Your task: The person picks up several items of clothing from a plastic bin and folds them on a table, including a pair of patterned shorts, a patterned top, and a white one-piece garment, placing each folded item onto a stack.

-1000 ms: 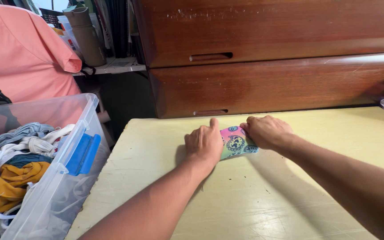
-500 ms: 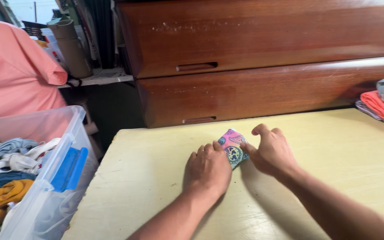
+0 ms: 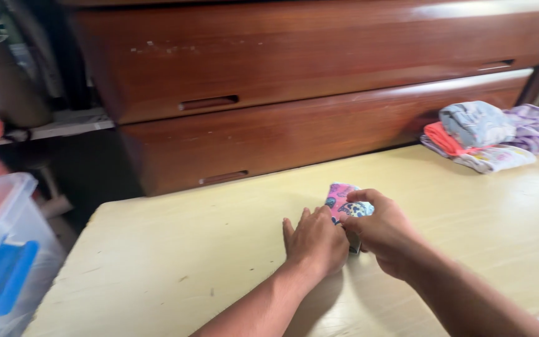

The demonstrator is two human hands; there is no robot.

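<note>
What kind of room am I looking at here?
Probably a bedroom or a home laundry corner. A dark wooden chest of drawers stands behind a pale yellow table, a pile of folded clothes lies on it, and both hands press a small pink patterned cloth flat.

The small folded cloth (image 3: 343,201) is pink with blue and yellow printed motifs. The painted table (image 3: 207,249) is pale yellow. The wooden drawer fronts (image 3: 294,93) are reddish brown. The folded clothes pile (image 3: 491,137) shows light blue, coral and lilac. The plastic bin (image 3: 1,262) is clear with a blue latch.
</note>
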